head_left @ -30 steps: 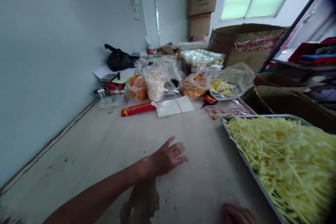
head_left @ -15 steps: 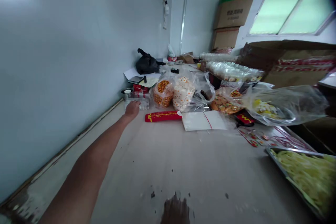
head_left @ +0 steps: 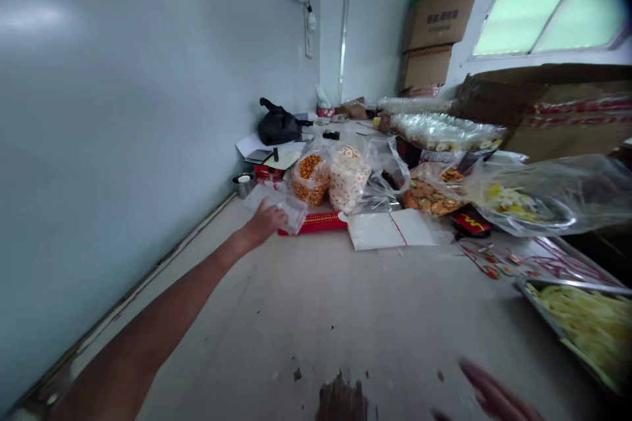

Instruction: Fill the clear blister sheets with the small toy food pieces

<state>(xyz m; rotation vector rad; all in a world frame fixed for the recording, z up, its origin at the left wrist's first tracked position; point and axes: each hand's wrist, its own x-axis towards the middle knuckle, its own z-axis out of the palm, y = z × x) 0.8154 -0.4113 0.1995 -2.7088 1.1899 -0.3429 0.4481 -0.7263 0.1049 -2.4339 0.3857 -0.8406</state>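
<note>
My left hand (head_left: 265, 223) is closed on the near end of a clear plastic box (head_left: 292, 205), which sits tilted at the far left of the table. The box covers part of a flat red packet with yellow marks (head_left: 323, 222). Low at the right edge of the table, my right hand (head_left: 496, 391) shows only in part and is slightly blurred. Its fingers are stretched out and apart, with nothing seen between them. Right of the red packet lies a stack of white sheets (head_left: 380, 230) with a red band.
Behind stand a bag of orange snacks (head_left: 310, 187), a dotted white bag (head_left: 347, 184) and a metal cup (head_left: 243, 185). At the right are a tray of pale yellow strips (head_left: 582, 322), a clear bag (head_left: 582, 187) and cardboard boxes (head_left: 567, 112). A wall (head_left: 123, 112) borders the left.
My left hand has drawn the plastic box nearer and to the right, turning it over the red packet's end. My right hand has come into view at the lower right.
</note>
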